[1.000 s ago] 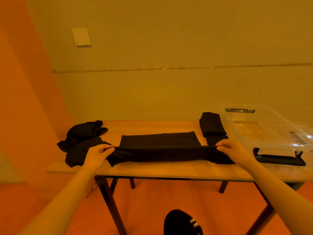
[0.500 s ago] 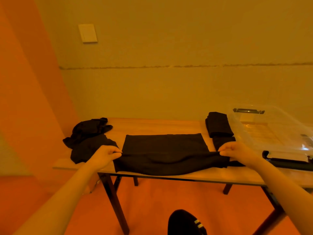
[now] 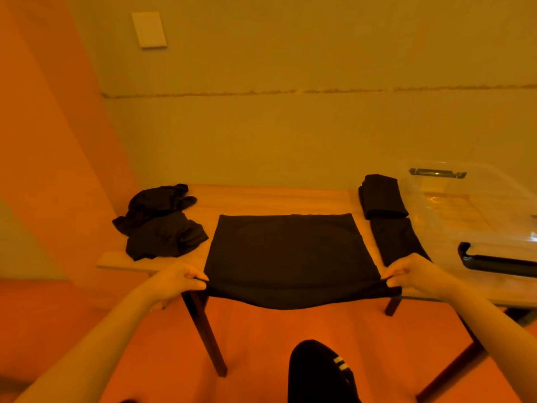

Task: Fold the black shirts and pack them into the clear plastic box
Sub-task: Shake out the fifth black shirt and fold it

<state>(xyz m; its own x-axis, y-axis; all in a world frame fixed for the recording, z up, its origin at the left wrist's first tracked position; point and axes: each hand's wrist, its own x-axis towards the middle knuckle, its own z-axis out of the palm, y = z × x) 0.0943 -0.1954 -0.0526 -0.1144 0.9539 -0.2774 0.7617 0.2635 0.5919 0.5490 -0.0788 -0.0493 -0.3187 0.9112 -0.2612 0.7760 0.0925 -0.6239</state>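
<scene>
Matt black cloth shirt (image 3: 287, 254) on a smooth wooden table (image 3: 261, 199); the box (image 3: 465, 228) is glossy clear plastic.

Bare room: plain wall (image 3: 290, 141), wooden table (image 3: 261, 199), switch plate (image 3: 149, 29)

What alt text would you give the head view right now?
Two hands, left hand and right hand, pinch the near corners of a black shirt spread on a wooden table, its near edge sagging off. A crumpled pile lies left; folded shirts and a clear box sit right.
</scene>
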